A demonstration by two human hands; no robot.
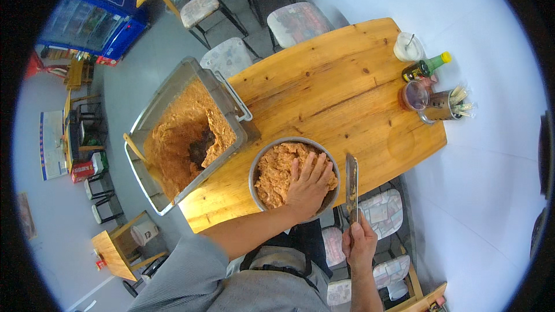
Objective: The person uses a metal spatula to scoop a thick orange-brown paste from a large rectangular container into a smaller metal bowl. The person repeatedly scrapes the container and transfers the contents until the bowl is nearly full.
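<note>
A round metal bowl (pixel 251 180) full of coarse orange-brown minced filling (pixel 277 169) rests at the near edge of the wooden table. My left hand (pixel 308 186) lies flat on that filling, palm down with fingers spread, gripping nothing. Just right of the bowl, my right hand (pixel 360 240) grips a kitchen knife (pixel 352 186) by its handle. The blade points away from me and has bits of filling stuck to it. To the left stands a large translucent plastic tub (pixel 208 79) with more filling (pixel 173 151) inside, scooped low in the middle. A wooden handle (pixel 135 146) leans on its rim.
The wooden table (pixel 321 78) meets the wall at right. There stand a white jar (pixel 407 47) with a spoon, a green-capped bottle (pixel 427 67), a cup (pixel 415 95) and a chopstick holder (pixel 442 106). Stools (pixel 299 24) line both sides. A blue fridge (pixel 93 17) stands far left.
</note>
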